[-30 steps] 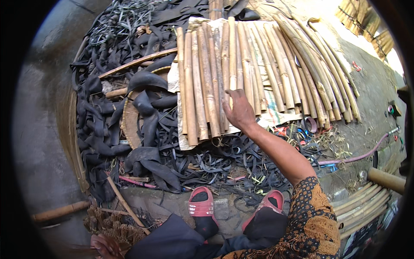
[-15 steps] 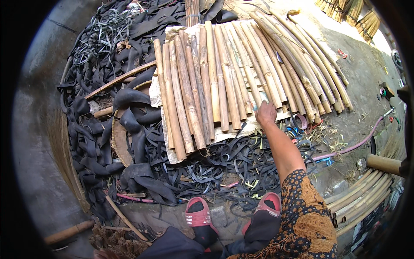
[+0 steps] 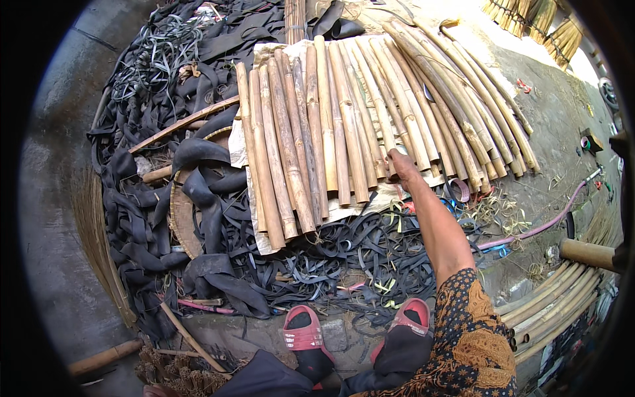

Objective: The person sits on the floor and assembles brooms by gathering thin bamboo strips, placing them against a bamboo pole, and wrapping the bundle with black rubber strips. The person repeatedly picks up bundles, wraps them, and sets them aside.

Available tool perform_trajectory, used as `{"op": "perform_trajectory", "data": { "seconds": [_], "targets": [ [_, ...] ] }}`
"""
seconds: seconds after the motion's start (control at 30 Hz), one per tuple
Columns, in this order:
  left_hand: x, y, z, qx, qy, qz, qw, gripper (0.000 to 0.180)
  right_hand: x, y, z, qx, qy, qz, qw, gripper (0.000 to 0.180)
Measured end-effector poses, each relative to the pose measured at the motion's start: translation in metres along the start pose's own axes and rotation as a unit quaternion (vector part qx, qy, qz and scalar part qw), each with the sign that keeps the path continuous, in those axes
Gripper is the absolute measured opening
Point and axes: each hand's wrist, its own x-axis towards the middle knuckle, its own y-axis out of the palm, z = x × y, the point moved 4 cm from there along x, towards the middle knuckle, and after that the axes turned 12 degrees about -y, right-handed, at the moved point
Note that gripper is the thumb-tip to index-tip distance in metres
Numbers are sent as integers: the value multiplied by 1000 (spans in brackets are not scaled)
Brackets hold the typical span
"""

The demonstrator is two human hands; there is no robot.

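A row of several tan bamboo poles (image 3: 331, 132) lies side by side on a pale sheet (image 3: 254, 225), fanning out to the right. My right hand (image 3: 400, 164) reaches forward and curls over the near end of one pole toward the right of the row. Its forearm stretches out from a patterned dark sleeve (image 3: 473, 337). My left hand is out of the picture. Two feet in red sandals (image 3: 303, 329) stand at the lower edge, just short of the pile.
Black rubber strips and tubes (image 3: 198, 198) are heaped left of and in front of the poles. A straw broom bundle (image 3: 99, 245) lies far left. A pink hose (image 3: 542, 225) crosses the ground at right, above more stacked bamboo (image 3: 549, 298) and a thick stub (image 3: 585, 251).
My right hand has shifted rightward along the near ends of the poles, from the middle of the row toward its right part. The view has tilted with it.
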Motion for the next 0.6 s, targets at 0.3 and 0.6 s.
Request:
{"op": "perform_trajectory", "data": {
  "seconds": [0.3, 0.6],
  "targets": [
    [-2, -3, 2, -6, 23, 23, 999, 44, -70, 81, 18, -37, -165, 100, 981, 53],
    [-7, -6, -1, 2, 71, 53, 996, 45, -181, 210, 30, -195, -281, 277, 898, 59]
  ]
}}
